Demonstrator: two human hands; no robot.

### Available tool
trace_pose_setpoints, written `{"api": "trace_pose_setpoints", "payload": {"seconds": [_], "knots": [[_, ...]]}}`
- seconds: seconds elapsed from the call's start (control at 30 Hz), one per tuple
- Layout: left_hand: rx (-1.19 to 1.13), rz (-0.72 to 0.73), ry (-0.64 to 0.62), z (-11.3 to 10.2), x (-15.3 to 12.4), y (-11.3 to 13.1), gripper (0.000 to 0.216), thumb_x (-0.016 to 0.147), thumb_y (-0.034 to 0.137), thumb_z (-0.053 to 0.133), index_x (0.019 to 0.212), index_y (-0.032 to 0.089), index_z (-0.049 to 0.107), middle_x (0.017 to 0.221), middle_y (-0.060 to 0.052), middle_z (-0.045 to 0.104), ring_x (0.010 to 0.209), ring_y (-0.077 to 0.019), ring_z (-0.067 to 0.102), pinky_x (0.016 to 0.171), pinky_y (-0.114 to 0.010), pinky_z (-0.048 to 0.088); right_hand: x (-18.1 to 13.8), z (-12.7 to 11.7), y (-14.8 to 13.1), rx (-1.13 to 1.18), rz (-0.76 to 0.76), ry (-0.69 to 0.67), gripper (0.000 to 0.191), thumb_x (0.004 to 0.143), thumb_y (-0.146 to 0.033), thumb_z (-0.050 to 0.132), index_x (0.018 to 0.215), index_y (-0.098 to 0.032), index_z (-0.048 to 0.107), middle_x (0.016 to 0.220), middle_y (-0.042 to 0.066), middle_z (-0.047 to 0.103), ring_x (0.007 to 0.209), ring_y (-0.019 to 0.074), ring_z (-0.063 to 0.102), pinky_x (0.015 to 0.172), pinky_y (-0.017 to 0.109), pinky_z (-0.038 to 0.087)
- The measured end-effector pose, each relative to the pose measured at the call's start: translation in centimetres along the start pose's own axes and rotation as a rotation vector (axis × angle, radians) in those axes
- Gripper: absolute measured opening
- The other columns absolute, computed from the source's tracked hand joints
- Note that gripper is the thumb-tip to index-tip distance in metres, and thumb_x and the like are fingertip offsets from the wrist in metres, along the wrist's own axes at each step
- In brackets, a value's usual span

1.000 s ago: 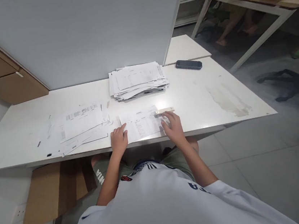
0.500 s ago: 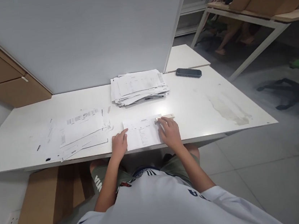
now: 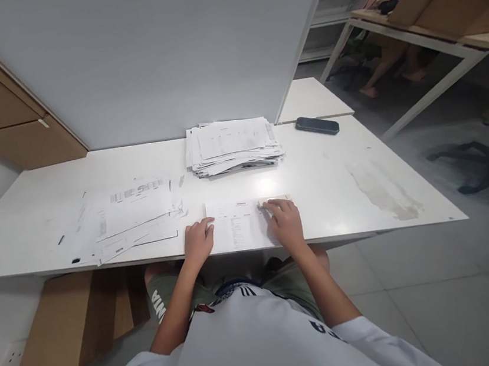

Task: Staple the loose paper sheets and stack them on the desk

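Observation:
A printed sheet of paper (image 3: 241, 228) lies at the front edge of the white table, between my hands; whether more sheets lie under it I cannot tell. My left hand (image 3: 198, 239) grips its left edge, index finger on the paper and the other fingers curled. At the upper right corner, my right hand (image 3: 287, 224) is closed over a small beige stapler (image 3: 275, 199), which lies crosswise and is partly hidden by the fingers. Behind the sheet rises a thick stack of printed papers (image 3: 234, 142). Loose papers (image 3: 135, 214) spread out on the left.
A dark phone (image 3: 316, 126) lies toward the back right of the table (image 3: 324, 179). A grey partition (image 3: 158, 63) stands behind. Cardboard boxes (image 3: 6, 93) are at the left, and an open carton (image 3: 52, 328) sits below. Another person's legs (image 3: 380, 71) show under a far desk.
The view has shifted slightly, so the table appears a little lower. My right fingers have closed further over the stapler at the paper's corner. My left hand stays at the left edge.

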State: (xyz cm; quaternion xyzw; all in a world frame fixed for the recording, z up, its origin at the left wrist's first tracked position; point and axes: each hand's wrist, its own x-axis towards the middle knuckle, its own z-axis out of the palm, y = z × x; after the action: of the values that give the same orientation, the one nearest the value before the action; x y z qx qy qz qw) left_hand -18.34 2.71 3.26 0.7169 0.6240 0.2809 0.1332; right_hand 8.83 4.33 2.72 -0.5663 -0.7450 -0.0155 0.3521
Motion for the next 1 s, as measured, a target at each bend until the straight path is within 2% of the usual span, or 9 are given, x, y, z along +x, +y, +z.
{"api": "trace_pose_setpoints", "payload": {"seconds": [0.2,0.33,0.47,0.53,0.7,0.77,0.9,1.0], "knots": [[-0.011,-0.008,-0.035,-0.3,-0.1,0.2,0.028,0.096,0.026,0.04,0.101,0.023,0.068,0.088,-0.005,0.073,0.081,-0.0241,0.064,0.079,-0.038,0.039,1.2,-1.4,-0.1,-0.036,-0.046,-0.081,0.046,0.073,0.0,0.042,0.103,-0.021,0.07,0.099,0.01,0.067,0.094,0.0258,0.058,0.084,0.042,0.045],[0.0,0.032,-0.101,-0.7,-0.3,0.3,0.03,0.097,0.029,0.04,0.111,0.024,0.066,0.085,-0.005,0.071,0.079,-0.0239,0.062,0.076,-0.037,0.038,1.9,-2.2,0.9,0.009,-0.113,-0.175,0.051,0.072,0.003,0.039,0.105,-0.02,0.07,0.098,0.01,0.065,0.094,0.026,0.057,0.083,0.041,0.048],[-0.025,0.007,-0.098,-0.7,-0.4,0.2,0.027,0.095,0.028,0.045,0.11,0.023,0.067,0.077,-0.004,0.068,0.074,-0.0225,0.061,0.075,-0.037,0.038,2.1,-2.2,2.2,0.059,-0.201,-0.28,0.062,0.068,0.007,0.035,0.11,-0.022,0.069,0.101,0.009,0.064,0.099,0.0253,0.056,0.082,0.04,0.052],[-0.022,-0.019,-0.115,-0.8,-0.4,0.3,0.026,0.096,0.028,0.045,0.11,0.023,0.067,0.074,-0.003,0.066,0.073,-0.0217,0.061,0.076,-0.037,0.039,1.8,-1.8,2.6,0.051,-0.229,-0.276,0.063,0.068,0.008,0.034,0.11,-0.024,0.068,0.097,0.009,0.063,0.096,0.0256,0.055,0.079,0.04,0.053],[0.032,-0.048,-0.176,-1.5,0.0,1.1,0.027,0.096,0.025,0.044,0.111,0.024,0.067,0.078,-0.002,0.068,0.079,-0.0206,0.063,0.08,-0.036,0.041,1.0,-1.1,2.2,-0.053,-0.285,-0.155,0.048,0.079,0.0,0.041,0.116,-0.02,0.065,0.1,0.014,0.061,0.095,0.0286,0.053,0.077,0.044,0.051],[0.058,-0.044,-0.175,-1.4,0.2,1.3,0.028,0.096,0.024,0.044,0.113,0.024,0.067,0.078,-0.002,0.069,0.082,-0.0209,0.064,0.082,-0.036,0.042,1.2,-1.2,2.1,-0.12,-0.345,-0.217,0.039,0.081,-0.003,0.045,0.111,-0.016,0.067,0.099,0.014,0.061,0.093,0.0277,0.052,0.077,0.041,0.048],[0.096,-0.03,-0.155,-1.0,0.2,1.3,0.03,0.096,0.023,0.044,0.115,0.023,0.067,0.078,-0.002,0.071,0.081,-0.0204,0.066,0.083,-0.035,0.045,2.9,-2.1,2.2,-0.307,-0.415,-0.362,0.036,0.08,0.001,0.043,0.102,-0.012,0.068,0.093,0.013,0.065,0.082,0.0233,0.054,0.073,0.036,0.04],[0.159,0.032,-0.066,-2.6,0.9,0.8,0.036,0.097,0.026,0.041,0.124,0.021,0.064,0.084,-0.005,0.074,0.078,-0.0204,0.067,0.08,-0.033,0.048,3.8,-2.9,1.8,-0.4,-0.492,-0.378,0.034,0.083,0.0,0.041,0.101,-0.011,0.067,0.093,0.014,0.067,0.081,0.0233,0.056,0.075,0.038,0.037]]}}
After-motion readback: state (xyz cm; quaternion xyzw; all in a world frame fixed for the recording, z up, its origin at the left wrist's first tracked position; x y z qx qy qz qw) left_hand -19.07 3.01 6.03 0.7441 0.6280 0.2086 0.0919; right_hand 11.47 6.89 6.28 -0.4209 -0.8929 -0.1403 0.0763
